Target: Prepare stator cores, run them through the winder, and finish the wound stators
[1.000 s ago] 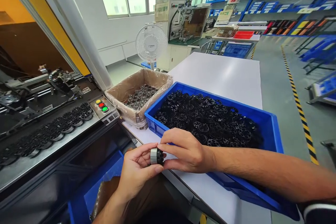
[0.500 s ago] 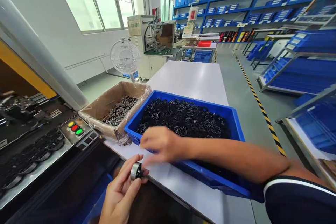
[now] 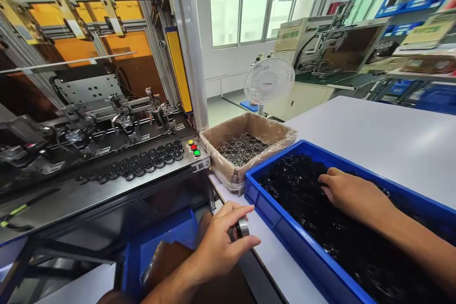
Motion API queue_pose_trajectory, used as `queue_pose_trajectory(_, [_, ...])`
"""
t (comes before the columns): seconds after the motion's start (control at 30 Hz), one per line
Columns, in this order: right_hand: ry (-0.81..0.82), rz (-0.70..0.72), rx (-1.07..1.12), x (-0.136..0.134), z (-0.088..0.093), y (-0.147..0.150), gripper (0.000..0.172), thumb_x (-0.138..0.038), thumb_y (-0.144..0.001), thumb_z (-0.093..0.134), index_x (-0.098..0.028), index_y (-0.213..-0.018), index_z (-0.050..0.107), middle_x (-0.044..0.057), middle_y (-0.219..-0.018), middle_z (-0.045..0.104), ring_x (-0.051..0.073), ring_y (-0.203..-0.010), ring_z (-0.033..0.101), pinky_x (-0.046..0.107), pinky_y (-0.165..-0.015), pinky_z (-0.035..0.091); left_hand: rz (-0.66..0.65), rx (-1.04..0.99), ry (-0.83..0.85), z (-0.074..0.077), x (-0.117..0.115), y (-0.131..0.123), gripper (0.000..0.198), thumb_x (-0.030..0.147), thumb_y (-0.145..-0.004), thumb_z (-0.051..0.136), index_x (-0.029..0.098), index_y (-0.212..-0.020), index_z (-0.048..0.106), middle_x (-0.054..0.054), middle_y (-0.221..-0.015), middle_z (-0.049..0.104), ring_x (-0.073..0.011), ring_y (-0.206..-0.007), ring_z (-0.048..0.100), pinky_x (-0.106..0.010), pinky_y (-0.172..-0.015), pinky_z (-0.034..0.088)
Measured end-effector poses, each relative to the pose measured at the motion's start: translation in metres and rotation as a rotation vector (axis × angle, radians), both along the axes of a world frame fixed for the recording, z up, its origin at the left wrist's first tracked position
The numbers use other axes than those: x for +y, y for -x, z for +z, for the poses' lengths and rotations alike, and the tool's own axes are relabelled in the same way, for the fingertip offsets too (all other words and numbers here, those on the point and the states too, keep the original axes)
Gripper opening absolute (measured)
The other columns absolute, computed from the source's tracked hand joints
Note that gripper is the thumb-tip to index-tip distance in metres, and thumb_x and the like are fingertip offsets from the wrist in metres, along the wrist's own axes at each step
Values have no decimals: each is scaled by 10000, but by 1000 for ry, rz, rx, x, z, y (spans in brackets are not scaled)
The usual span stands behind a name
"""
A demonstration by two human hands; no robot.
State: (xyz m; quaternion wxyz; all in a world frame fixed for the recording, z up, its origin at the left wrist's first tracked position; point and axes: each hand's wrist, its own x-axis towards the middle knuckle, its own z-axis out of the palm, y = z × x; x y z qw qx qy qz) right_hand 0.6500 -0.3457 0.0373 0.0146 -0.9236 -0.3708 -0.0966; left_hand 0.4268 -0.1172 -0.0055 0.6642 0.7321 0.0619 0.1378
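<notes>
My left hand (image 3: 228, 235) is closed around a short silver metal ring (image 3: 243, 227) with a dark inside, held between thumb and fingers beside the table edge. My right hand (image 3: 344, 192) reaches into a blue bin (image 3: 274, 221), its fingers curled down at the heap of black plastic ring parts (image 3: 295, 180). Whatever is between those fingertips is too dark to make out. Left of the bin stands a plastic-lined cardboard box (image 3: 231, 175) holding many silver metal rings (image 3: 244, 148).
At left, a machine ledge (image 3: 107, 194) carries rows of black-and-silver rings (image 3: 149, 159). Its button box (image 3: 196, 156) has yellow, red and green buttons. A white fan (image 3: 270, 78) stands behind the cardboard box. The white table (image 3: 377, 126) extends beyond the bin.
The view has swung left, bringing the machine into sight. My right hand has moved from above the bin's near edge down into the black parts. My left hand still holds the ring.
</notes>
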Motion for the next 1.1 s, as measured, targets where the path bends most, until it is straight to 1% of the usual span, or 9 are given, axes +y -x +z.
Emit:
queue_pose_trajectory(0.07, [-263, 99, 2, 5, 11, 28, 163, -131, -910, 532, -141, -849, 683, 144, -885, 692, 211, -694, 681, 325, -607, 520, -7, 3, 34, 7, -1, 4, 516, 352, -640, 898, 261, -1133, 773, -81, -1057, 735, -205, -995, 654, -284, -912, 515])
queue_pose_trajectory(0.17, [-672, 411, 162, 19, 23, 81, 98, -146, -926, 557, -175, -943, 650, 70, -861, 700, 162, -758, 679, 270, -672, 555, -40, 17, 229, 17, -7, 4, 469, 302, -584, 929, 220, -1029, 804, -95, -1103, 772, -216, -974, 711, -272, -874, 571])
queue_pose_trajectory(0.23, [-819, 608, 235, 29, 24, 108, 95, -126, -923, 584, -180, -968, 648, 58, -879, 701, 145, -809, 678, 253, -707, 562, -82, 20, 337, 23, -14, 1, 466, 250, -558, 938, 216, -1004, 808, -80, -1028, 796, -188, -836, 741, -245, -772, 605])
queue_pose_trajectory(0.3, [-882, 688, 269, 34, 21, 122, 127, -94, -906, 607, -168, -1001, 650, 65, -899, 692, 141, -841, 666, 256, -733, 563, -127, 17, 397, 26, -21, -1, 466, 180, -538, 938, 228, -985, 811, -51, -930, 809, -163, -747, 750, -204, -703, 609])
queue_pose_trajectory(0.5, [-903, 736, 208, 30, 12, 127, 130, -60, -889, 616, -140, -990, 635, 79, -889, 668, 141, -833, 624, 265, -731, 552, -164, -42, 446, 27, -36, -4, 496, 58, -524, 915, 275, -959, 816, -5, -868, 810, -138, -760, 770, -117, -712, 590])
queue_pose_trajectory(0.63, [-877, 806, 218, 28, 12, 124, 269, -40, -846, 619, -120, -1102, 602, 114, -962, 666, 174, -912, 630, 313, -792, 575, -133, -110, 422, 24, -35, -5, 518, 27, -534, 902, 286, -974, 813, -3, -883, 811, -135, -777, 773, -111, -737, 589])
queue_pose_trajectory(0.73, [-841, 838, 224, 29, 10, 122, 367, -100, -838, 664, -94, -1191, 561, 159, -1043, 660, 214, -999, 631, 367, -853, 591, -141, -118, 439, 23, -32, -5, 504, 30, -579, 884, 296, -1000, 806, -3, -857, 810, -137, -751, 775, -125, -727, 598])
queue_pose_trajectory(0.83, [-827, 833, 110, 30, 6, 121, 310, -142, -875, 683, -107, -1161, 570, 144, -1011, 660, 200, -955, 636, 364, -839, 601, -139, -119, 437, 21, -31, -4, 497, 26, -586, 881, 295, -997, 807, -5, -873, 811, -136, -769, 777, -122, -748, 596])
queue_pose_trajectory(1.1, [-770, 886, -13, 33, 4, 121, 206, -55, -910, 585, -65, -1115, 579, 154, -985, 664, 187, -948, 636, 344, -830, 608, -149, -137, 460, 15, -32, -3, 537, 12, -557, 887, 288, -1011, 804, -4, -932, 810, -152, -835, 780, -109, -755, 589])
